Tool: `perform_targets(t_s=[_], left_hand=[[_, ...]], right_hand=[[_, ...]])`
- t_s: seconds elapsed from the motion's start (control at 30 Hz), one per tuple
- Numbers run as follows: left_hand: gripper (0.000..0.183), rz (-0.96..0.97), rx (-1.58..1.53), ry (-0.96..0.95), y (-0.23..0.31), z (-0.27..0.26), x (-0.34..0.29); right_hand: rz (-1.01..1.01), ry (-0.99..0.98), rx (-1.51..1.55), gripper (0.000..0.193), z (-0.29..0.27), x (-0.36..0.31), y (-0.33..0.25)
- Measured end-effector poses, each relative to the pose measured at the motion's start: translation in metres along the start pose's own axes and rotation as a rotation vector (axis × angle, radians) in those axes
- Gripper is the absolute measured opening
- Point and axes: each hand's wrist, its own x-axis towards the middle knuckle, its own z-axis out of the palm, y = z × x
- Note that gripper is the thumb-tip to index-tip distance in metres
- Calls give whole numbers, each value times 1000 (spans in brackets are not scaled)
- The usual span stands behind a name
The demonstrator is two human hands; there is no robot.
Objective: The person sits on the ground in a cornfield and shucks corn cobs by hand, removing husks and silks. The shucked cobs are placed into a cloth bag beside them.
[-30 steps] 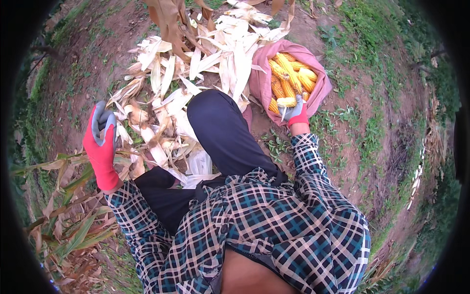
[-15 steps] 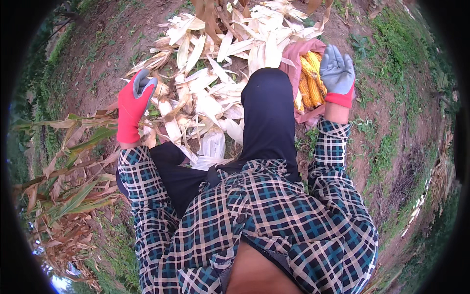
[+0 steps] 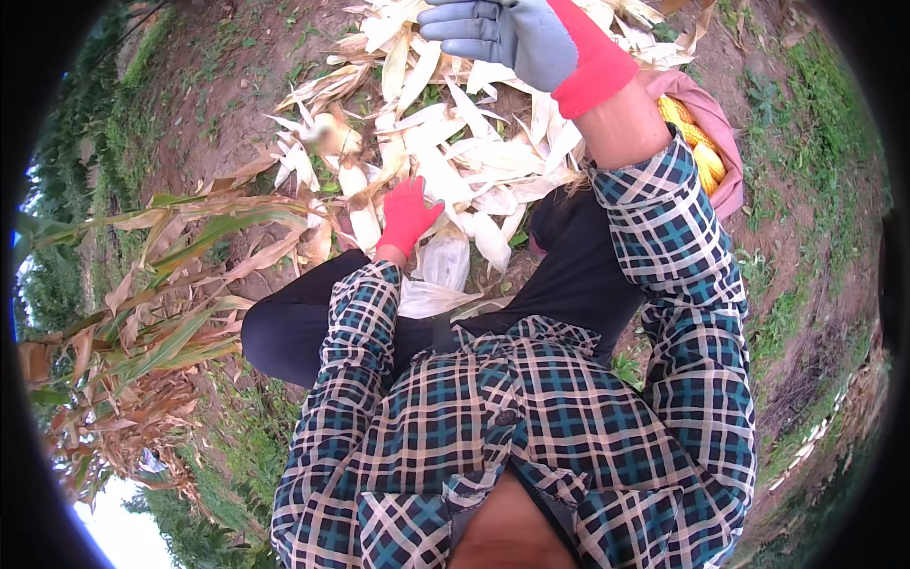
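Note:
Both my hands wear red gloves with grey palms. My right hand (image 3: pixel 517 43) is raised at the top middle, palm showing and fingers stretched out to the left, holding nothing. My left hand (image 3: pixel 408 216) is low over a heap of pale corn husks (image 3: pixel 436 161), its red back up and thumb apart from the fingers. Its fingertips are partly hidden, and nothing shows in its grasp. A whitish husk or plastic piece (image 3: pixel 442 264) lies just below it. Right of my right forearm, yellow corn cobs (image 3: pixel 706 163) fill a pink sack (image 3: pixel 728 142), partly covered by the arm.
Dry corn stalks with brown and green leaves (image 3: pixel 161 322) reach in from the left. My dark-trousered legs (image 3: pixel 578 266) are bent beside the heap. Bare soil with grass patches (image 3: pixel 787 322) runs along the right, and more husks lie at the top.
My right hand has swung from beside the sack up and left over the husks. My left hand has moved right and down toward the heap. My right knee has tipped over.

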Motion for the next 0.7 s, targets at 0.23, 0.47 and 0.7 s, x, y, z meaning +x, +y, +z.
perform_targets(t_s=[0.23, 0.47, 0.7], left_hand=[[71, 486, 552, -55, 39, 52, 25], [25, 293, 412, -635, 53, 52, 50], [30, -687, -831, -898, -39, 91, -72]], right_hand=[[-393, -7, -137, 29, 45, -2, -21], [-1171, 112, -1299, 16, 33, 31, -1], [-1309, 146, -1329, 14, 40, 26, 3]])
